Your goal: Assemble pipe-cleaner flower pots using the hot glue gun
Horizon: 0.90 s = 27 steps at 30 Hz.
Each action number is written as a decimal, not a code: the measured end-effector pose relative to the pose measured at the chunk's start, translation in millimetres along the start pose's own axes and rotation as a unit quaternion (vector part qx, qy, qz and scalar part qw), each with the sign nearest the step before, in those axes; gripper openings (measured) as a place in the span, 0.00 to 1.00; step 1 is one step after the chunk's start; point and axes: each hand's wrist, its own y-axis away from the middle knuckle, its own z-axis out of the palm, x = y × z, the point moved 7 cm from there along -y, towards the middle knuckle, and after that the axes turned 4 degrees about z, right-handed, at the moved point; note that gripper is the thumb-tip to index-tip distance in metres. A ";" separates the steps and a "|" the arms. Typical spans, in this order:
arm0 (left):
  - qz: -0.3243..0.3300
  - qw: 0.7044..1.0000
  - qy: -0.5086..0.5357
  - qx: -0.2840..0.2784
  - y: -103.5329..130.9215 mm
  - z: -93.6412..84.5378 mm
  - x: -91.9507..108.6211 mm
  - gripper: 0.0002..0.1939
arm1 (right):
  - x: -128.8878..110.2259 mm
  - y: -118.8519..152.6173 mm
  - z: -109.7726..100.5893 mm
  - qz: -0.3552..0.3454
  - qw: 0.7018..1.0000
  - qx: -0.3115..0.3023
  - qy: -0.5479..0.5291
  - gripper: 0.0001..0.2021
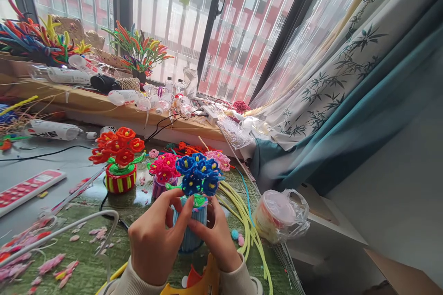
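Note:
A small pipe-cleaner flower pot (191, 238), wrapped in light blue, stands on the green table in front of me. It bears several dark blue flowers (199, 173) with yellow centres, above green filling at the rim. My left hand (157, 235) grips the pot's left side, thumb and forefinger pinched near the rim under the flowers. From the right, my right hand (219, 235) holds the pot with its thumb across the front. Just behind are a pot with magenta flowers (164, 168) and some pink flowers (219, 160). A striped pot with red flowers (119, 147) stands to the left.
Yellow pipe cleaners (247, 226) lie right of the pot, near a plastic-wrapped tub (280, 214) at the table edge. A yellow tool (207, 276) lies below my hands. Pink scraps (51, 262), a white cable (69, 235) and a red-and-white box-like object (31, 189) are left.

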 end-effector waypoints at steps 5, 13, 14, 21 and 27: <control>-0.008 1.000 -0.001 0.007 -0.9 -1.5 -1.0 0.13 | 2.9 0.1 1.0 0.000 1.000 -0.012 -0.002 0.25; -0.007 1.000 -0.006 0.010 1.4 -2.5 -1.4 0.14 | 3.9 -0.6 2.3 -0.003 1.000 -0.021 0.006 0.25; -0.010 1.000 -0.008 0.010 1.6 -2.2 -2.0 0.14 | 4.4 -0.8 2.2 -0.002 1.000 -0.020 0.010 0.25; -0.009 1.000 -0.013 0.008 0.1 -1.6 -1.9 0.15 | 9.5 -2.2 -0.7 -0.007 1.000 -0.010 0.018 0.25; -0.001 1.000 -0.022 0.001 1.6 -0.3 -1.9 0.15 | 12.4 -4.0 -3.3 -0.015 1.000 -0.015 0.016 0.25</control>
